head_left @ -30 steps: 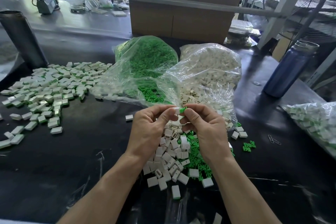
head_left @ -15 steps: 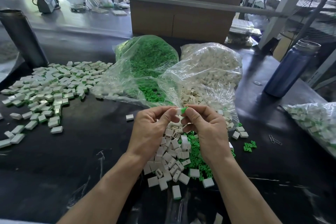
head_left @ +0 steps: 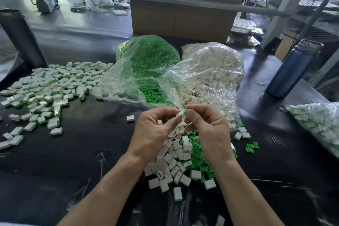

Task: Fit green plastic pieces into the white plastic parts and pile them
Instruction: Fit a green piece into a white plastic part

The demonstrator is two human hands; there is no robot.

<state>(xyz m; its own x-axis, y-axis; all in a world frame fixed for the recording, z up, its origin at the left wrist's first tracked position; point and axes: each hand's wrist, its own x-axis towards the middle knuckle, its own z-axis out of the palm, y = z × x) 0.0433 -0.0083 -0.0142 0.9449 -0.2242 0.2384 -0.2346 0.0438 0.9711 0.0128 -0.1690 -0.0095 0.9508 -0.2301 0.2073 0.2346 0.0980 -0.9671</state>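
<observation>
Above the loose heap of small white plastic housings (head_left: 170,161), the left hand (head_left: 156,132) pinches one white rectangular housing (head_left: 180,114) while the right hand (head_left: 209,130) pinches a green plastic insert (head_left: 185,111), seemingly touching it, with the clear bag of green plastic inserts (head_left: 146,62) beyond the heap.

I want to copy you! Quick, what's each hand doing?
Left hand: pinching a white part.
Right hand: pinching a green piece against it.
</observation>
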